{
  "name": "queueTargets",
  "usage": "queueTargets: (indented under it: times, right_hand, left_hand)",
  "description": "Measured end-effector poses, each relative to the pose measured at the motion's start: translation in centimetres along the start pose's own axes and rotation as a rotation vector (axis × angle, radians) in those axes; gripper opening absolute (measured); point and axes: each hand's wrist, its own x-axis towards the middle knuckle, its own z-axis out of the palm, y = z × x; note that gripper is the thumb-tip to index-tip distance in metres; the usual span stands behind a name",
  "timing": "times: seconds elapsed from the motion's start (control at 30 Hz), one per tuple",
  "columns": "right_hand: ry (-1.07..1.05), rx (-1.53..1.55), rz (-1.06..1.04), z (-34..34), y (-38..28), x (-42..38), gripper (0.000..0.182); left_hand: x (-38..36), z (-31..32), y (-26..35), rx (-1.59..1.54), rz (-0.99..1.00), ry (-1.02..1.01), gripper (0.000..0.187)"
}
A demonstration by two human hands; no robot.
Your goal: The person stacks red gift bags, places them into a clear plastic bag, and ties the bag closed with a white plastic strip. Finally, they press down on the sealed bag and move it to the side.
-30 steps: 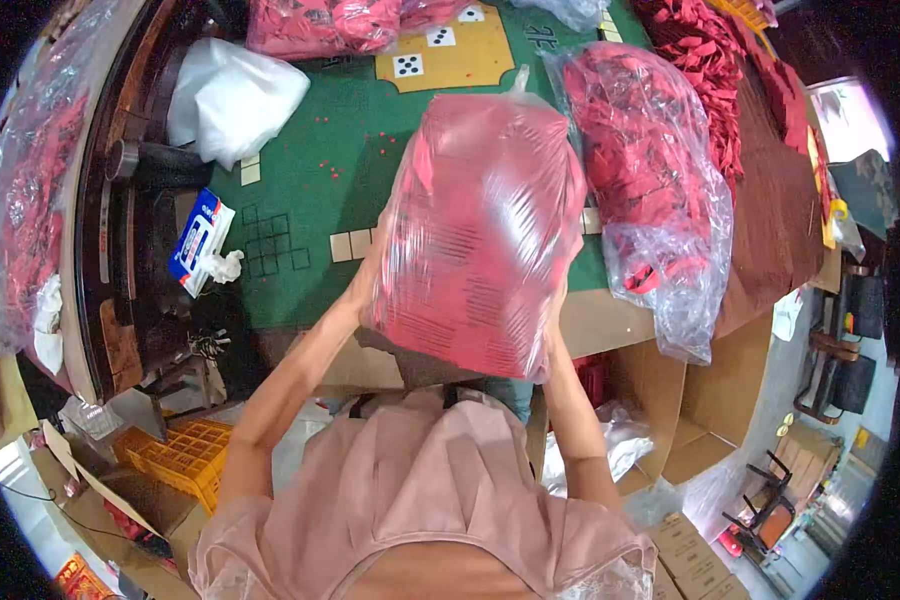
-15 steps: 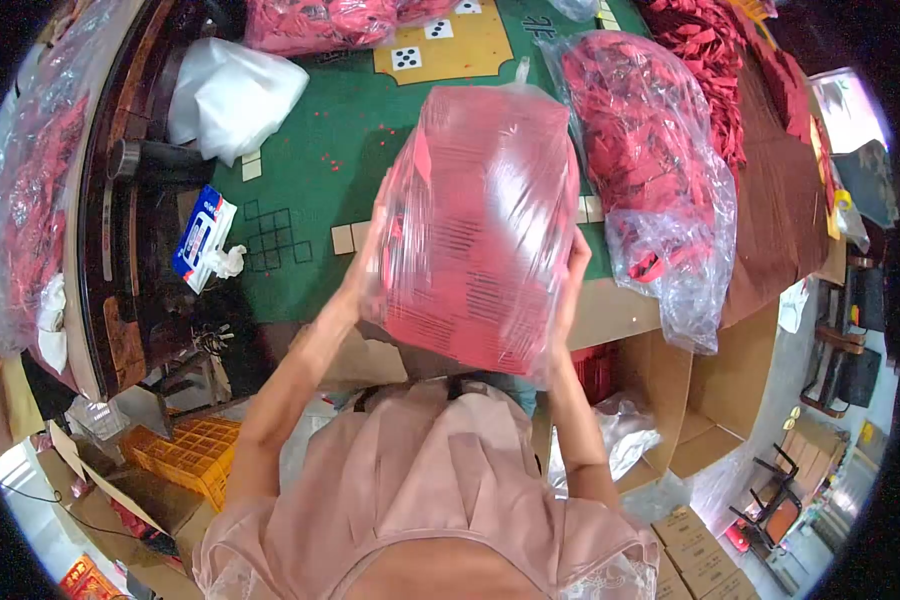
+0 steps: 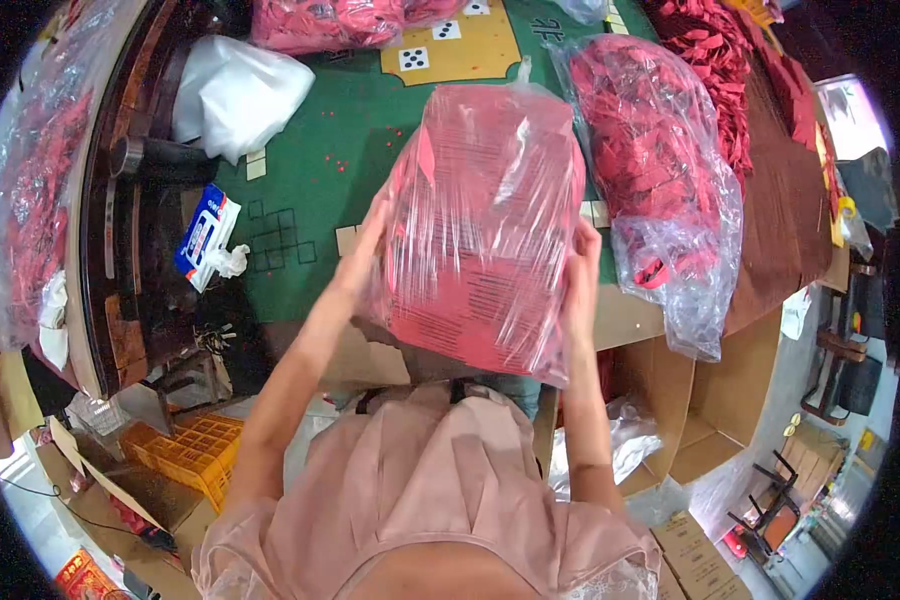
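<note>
A clear plastic bag [image 3: 485, 230] packed with neat stacks of flat red pieces is held up in front of my chest, over the near edge of the table. My left hand [image 3: 366, 248] presses against its left side, the fingers partly hidden behind it. On the opposite side my right hand [image 3: 582, 275] grips the bag with bent fingers. Just right of the bag lies another clear bag [image 3: 650, 140] full of loose red pieces. A bunched white plastic bag [image 3: 238, 95] sits to the left on the green tabletop [image 3: 355, 130].
A blue and white wipes pack [image 3: 206, 235] and crumpled tissue [image 3: 232, 262] lie at the left. More red pieces [image 3: 705, 90] are heaped at the back right. Below the table are cardboard boxes [image 3: 715, 430] at right and an orange crate [image 3: 185, 445] at left.
My right hand has shifted its hold on the bag's right side, and its fingers now show more. The bag stays nearly in place; the whole view has moved slightly.
</note>
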Motion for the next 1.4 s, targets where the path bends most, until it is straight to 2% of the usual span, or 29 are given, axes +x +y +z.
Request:
queueTargets:
  times: [0.03,0.07,0.13,0.17,0.23,0.27,0.33,0.37,0.43,0.47,0.5,0.57,0.6,0.67,0.7,0.77,0.8,0.87,0.9,1.0,1.07,1.1,1.17,1.2,1.37,1.4]
  right_hand:
    - [0.022,0.097,0.111,-0.2,-1.1,0.3,0.042]
    - [0.058,0.224,0.188,-1.1,-0.5,1.2,0.036]
    - [0.025,0.032,0.150,-1.8,-0.4,2.1,0.033]
    - [0.100,-0.035,0.169,-1.3,-0.1,2.8,0.032]
    - [0.108,-0.220,0.023,0.3,0.0,2.8,0.038]
    - [0.268,0.162,0.309,2.2,-0.1,3.1,0.046]
    - [0.088,-0.146,0.042,2.3,0.9,2.4,0.052]
    - [0.063,-0.142,-0.077,2.2,2.5,3.4,0.055]
    - [0.137,-0.238,-0.018,2.3,2.4,2.4,0.055]
    - [0.145,-0.238,0.039,2.2,3.3,3.0,0.056]
    - [0.149,-0.242,0.044,1.7,3.7,2.9,0.056]
    - [0.160,-0.035,0.166,2.1,2.0,2.4,0.054]
    - [0.160,0.070,0.221,2.4,0.9,2.4,0.053]
    - [0.162,0.285,0.332,2.8,-0.2,2.2,0.052]
    - [0.163,0.285,0.329,2.2,-0.3,2.2,0.052]
    - [0.062,-0.140,0.160,-0.2,-0.2,2.2,0.043]
    - [0.104,-0.011,0.136,-1.1,0.4,1.7,0.039]
    - [0.202,0.113,0.153,-2.9,0.7,-0.2,0.035]
    - [0.263,0.091,0.160,-3.6,0.9,-1.4,0.037]
    - [0.378,-0.087,0.039,-2.4,-0.3,-5.6,0.033]
    - [0.381,-0.196,-0.050,-0.5,-0.9,-7.5,0.032]
    - [0.367,-0.247,-0.081,0.7,-1.1,-8.1,0.034]
    - [0.348,-0.211,-0.126,3.2,-1.4,-8.2,0.036]
    - [0.313,-0.280,-0.119,3.0,-0.8,-8.1,0.038]
    - [0.313,-0.131,-0.070,4.7,1.1,-7.6,0.051]
    - [0.346,-0.134,-0.119,5.4,0.9,-7.5,0.056]
  left_hand:
    - [-0.4,0.0,1.2,-0.061,-0.062,-0.022,0.073]
    - [0.1,-0.6,2.1,0.065,-0.017,0.034,0.069]
    - [0.2,0.8,3.7,-0.075,0.080,-0.129,0.068]
    - [0.2,1.4,4.2,-0.135,-0.014,-0.100,0.069]
    - [0.2,3.3,4.5,-0.121,-0.108,-0.070,0.072]
    - [0.7,3.3,3.8,0.150,-0.027,0.063,0.076]
    - [0.4,4.2,3.2,0.052,0.037,0.053,0.080]
    - [0.3,3.8,2.6,0.040,-0.030,0.090,0.083]
    - [1.8,1.8,1.4,-0.043,-0.081,-0.076,0.086]
    - [0.8,3.0,3.6,-0.120,-0.272,-0.126,0.086]
    - [0.8,3.1,3.6,-0.124,-0.278,-0.128,0.086]
    - [1.0,2.9,3.6,-0.025,-0.247,0.011,0.085]
    - [1.2,2.2,3.0,0.056,-0.148,0.002,0.083]
    - [2.0,0.6,2.7,0.119,-0.150,-0.029,0.079]
    - [2.7,-0.7,2.5,0.139,-0.105,-0.086,0.075]
    - [0.9,1.1,5.1,0.058,-0.003,-0.085,0.072]
    - [0.8,0.1,4.9,-0.015,-0.029,-0.111,0.070]
    - [0.2,-2.4,4.9,0.282,0.033,0.000,0.069]
    - [-0.3,-2.9,4.9,0.239,0.026,0.086,0.068]
    - [-1.2,-5.9,4.7,0.182,0.096,0.084,0.067]
    - [-1.7,-4.8,3.5,0.222,0.140,0.124,0.067]
    - [-2.0,-3.3,2.4,0.189,0.132,0.125,0.076]
    - [-2.7,-0.8,1.6,0.190,0.151,-0.009,0.080]
    - [-3.0,0.0,1.0,0.276,0.213,-0.012,0.082]
    - [-3.0,1.6,-1.1,0.234,0.282,-0.024,0.076]
    - [-3.6,2.8,-0.6,0.278,0.330,0.014,0.073]
